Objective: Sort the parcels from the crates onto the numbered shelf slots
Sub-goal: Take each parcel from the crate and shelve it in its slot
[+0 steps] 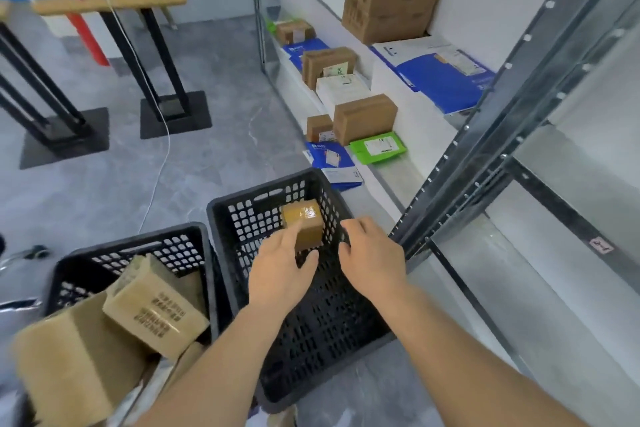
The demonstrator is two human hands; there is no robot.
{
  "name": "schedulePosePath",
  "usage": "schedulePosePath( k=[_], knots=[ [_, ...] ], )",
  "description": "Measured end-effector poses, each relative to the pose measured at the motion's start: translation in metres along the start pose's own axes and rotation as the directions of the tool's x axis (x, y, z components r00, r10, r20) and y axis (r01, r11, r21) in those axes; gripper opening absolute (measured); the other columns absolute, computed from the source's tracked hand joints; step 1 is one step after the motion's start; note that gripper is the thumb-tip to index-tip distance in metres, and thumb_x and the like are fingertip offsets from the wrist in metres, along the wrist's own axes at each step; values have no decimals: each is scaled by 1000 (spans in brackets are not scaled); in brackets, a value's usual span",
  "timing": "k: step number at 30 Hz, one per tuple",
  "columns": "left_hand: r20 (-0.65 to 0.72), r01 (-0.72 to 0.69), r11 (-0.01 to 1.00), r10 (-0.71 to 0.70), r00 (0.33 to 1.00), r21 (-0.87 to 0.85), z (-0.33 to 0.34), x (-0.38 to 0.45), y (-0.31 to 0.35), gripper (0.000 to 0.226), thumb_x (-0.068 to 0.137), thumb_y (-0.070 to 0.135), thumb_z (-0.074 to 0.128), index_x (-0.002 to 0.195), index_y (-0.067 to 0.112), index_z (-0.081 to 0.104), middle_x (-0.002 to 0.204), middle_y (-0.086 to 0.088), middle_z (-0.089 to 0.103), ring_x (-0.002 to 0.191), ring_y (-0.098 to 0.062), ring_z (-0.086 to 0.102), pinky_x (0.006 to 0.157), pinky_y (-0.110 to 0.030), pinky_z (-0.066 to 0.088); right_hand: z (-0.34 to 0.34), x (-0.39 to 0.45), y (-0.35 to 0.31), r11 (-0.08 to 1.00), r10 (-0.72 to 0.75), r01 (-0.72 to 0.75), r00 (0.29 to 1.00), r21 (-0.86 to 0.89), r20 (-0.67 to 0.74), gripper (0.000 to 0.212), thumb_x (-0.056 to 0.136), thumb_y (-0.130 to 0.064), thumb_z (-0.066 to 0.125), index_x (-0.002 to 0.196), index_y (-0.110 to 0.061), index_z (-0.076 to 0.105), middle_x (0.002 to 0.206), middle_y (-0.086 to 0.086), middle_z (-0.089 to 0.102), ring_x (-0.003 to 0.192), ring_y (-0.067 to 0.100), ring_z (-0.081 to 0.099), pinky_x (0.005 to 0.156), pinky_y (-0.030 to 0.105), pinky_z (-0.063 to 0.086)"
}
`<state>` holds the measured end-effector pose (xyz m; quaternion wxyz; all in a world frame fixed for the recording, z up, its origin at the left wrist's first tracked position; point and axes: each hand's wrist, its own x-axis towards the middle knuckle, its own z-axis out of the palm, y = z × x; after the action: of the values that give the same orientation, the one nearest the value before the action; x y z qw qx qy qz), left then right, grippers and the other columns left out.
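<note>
A small brown cardboard parcel (305, 224) is over the right black crate (242, 215), near its far wall. My left hand (281, 267) grips the parcel from its near left side, thumb under its lower edge. Just right of the parcel, my right hand (372, 256) hovers with loosely curled fingers and holds nothing. The left black crate (138, 246) holds several larger cardboard boxes (156, 308). The metal shelf (391, 180) on the right carries sorted boxes, blue mailers and a green mailer (378, 147).
A grey steel shelf upright (498, 135) slants close to the right of the crate. Black table legs with flat bases (175, 114) stand on the grey floor at the back left. A white cable (156, 180) trails across the floor.
</note>
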<state>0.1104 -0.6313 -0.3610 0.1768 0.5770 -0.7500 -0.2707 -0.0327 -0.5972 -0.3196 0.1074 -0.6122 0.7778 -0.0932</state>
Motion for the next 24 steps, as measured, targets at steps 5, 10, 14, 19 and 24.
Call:
schedulePosePath(
  k=[5, 10, 14, 19, 24],
  knots=[
    [63, 95, 994, -98, 993, 54, 6, 35, -36, 64, 94, 46, 48, 149, 28, 21, 150, 4, 33, 136, -17, 29, 104, -34, 35, 34, 48, 0, 1000, -17, 17, 991, -3, 136, 49, 98, -28, 44, 144, -22, 30, 144, 0, 36, 128, 20, 42, 92, 35, 45],
    [153, 202, 975, -214, 965, 90, 31, 62, -67, 64, 95, 47, 46, 150, 31, 18, 152, 4, 31, 139, -18, 27, 102, -35, 39, 84, 93, 16, 1000, -15, 13, 969, 9, 245, 49, 98, -30, 44, 144, -22, 33, 144, 0, 38, 126, 20, 44, 93, 37, 45],
    [186, 274, 957, -288, 939, 97, 61, 86, -95, 64, 96, 46, 46, 151, 31, 17, 153, 4, 29, 141, -18, 25, 102, -37, 43, 128, 128, 36, 1000, -4, -3, 948, 21, 319, 52, 97, -30, 46, 146, -21, 31, 145, 2, 38, 129, 21, 43, 96, 38, 44],
    [233, 356, 931, -365, 901, 82, 106, 121, -119, 65, 96, 44, 47, 151, 29, 16, 155, 3, 27, 143, -18, 21, 105, -36, 37, 180, 170, 59, 999, 1, -19, 927, 43, 374, 52, 97, -27, 48, 145, -18, 32, 142, 5, 41, 125, 22, 47, 92, 36, 46],
    [248, 371, 927, -372, 895, 51, 155, 172, -135, 64, 96, 41, 48, 151, 26, 17, 151, 0, 33, 137, -21, 32, 103, -36, 38, 230, 212, 76, 998, -1, -27, 914, 64, 405, 56, 96, -25, 50, 146, -18, 27, 138, 7, 43, 120, 24, 48, 90, 37, 47]
  ],
)
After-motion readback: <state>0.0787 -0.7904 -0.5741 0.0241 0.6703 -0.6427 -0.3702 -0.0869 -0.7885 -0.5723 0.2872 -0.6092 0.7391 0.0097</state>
